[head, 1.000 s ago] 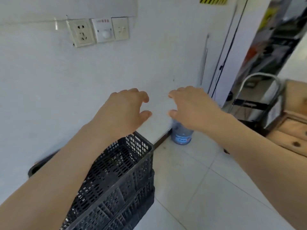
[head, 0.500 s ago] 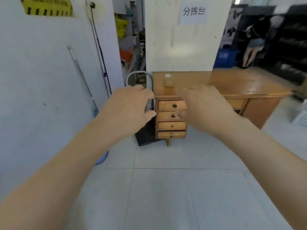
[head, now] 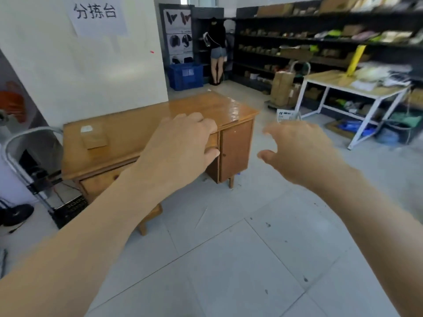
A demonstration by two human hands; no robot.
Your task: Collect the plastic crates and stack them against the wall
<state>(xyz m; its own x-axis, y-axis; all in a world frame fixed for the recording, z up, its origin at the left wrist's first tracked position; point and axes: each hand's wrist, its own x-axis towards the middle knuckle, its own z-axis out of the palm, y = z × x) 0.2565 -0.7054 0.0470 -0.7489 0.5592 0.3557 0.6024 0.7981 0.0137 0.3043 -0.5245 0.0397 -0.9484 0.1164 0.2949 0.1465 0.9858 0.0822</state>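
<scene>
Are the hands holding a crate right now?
No, the left hand and right hand are both open and empty above the floor.

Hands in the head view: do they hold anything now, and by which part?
Nothing is held. The left hand and the right hand are both open and empty, raised in the air above the floor.

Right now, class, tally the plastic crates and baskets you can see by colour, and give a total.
Blue crate: 1
White basket: 1
Black crate: 1
Total: 3
Neither the left hand nor the right hand holds one.
</scene>
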